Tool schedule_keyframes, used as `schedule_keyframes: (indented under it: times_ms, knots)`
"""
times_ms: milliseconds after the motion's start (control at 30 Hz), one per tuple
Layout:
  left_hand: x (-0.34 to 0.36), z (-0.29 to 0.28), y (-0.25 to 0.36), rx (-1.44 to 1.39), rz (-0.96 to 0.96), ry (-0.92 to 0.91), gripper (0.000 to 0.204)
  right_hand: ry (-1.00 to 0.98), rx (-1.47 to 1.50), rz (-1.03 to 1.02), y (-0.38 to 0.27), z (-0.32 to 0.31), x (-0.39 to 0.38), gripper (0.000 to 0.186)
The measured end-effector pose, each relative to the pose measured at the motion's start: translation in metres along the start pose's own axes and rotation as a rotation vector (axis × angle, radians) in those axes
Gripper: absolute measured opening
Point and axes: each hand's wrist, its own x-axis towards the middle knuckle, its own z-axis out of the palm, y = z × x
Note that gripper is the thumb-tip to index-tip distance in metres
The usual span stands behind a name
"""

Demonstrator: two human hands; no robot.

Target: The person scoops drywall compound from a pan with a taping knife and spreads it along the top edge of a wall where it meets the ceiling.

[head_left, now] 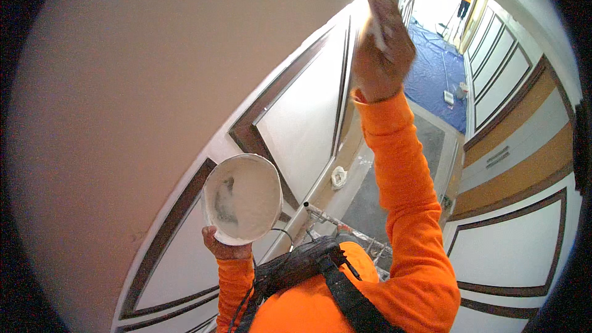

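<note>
My left hand [225,246] grips the lower side of a round white bowl [210,205], its fingers wrapped at the edge. Pale paste [258,191] lies inside, with a darker grey patch left of its middle. High up, my right hand [383,49] is raised beside the edge of a large beige plain surface [142,86], its fingers bent together. A bright, blurred tip shows above those fingers; the thing held is smeared by motion and I cannot tell its kind. Whether it touches the surface is unclear.
White panels with dark brown trim [302,98] run along the left wall. Below me stands metal scaffold framing [351,231]. A blue sheet [435,55] covers the floor farther off, where a person in orange [467,0] stands. A tan-and-grey panel [512,151] lines the right wall.
</note>
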Motion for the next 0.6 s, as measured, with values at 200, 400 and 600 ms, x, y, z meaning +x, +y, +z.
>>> schedule_keyframes:
  times_ms: [200,400,600]
  knots:
    - [0.008,0.018,-0.017,0.004,-0.001,-0.042,0.071,-0.083,-0.062,-0.058,0.0,0.007,-0.066,0.034]
    - [0.007,0.036,-0.039,0.059,0.082,-0.09,0.075,-0.119,0.041,0.052,-0.018,-0.013,-0.03,0.03]
    - [0.001,0.042,-0.053,0.031,0.096,-0.057,0.074,-0.044,0.175,-0.038,-0.031,0.017,-0.026,0.032]
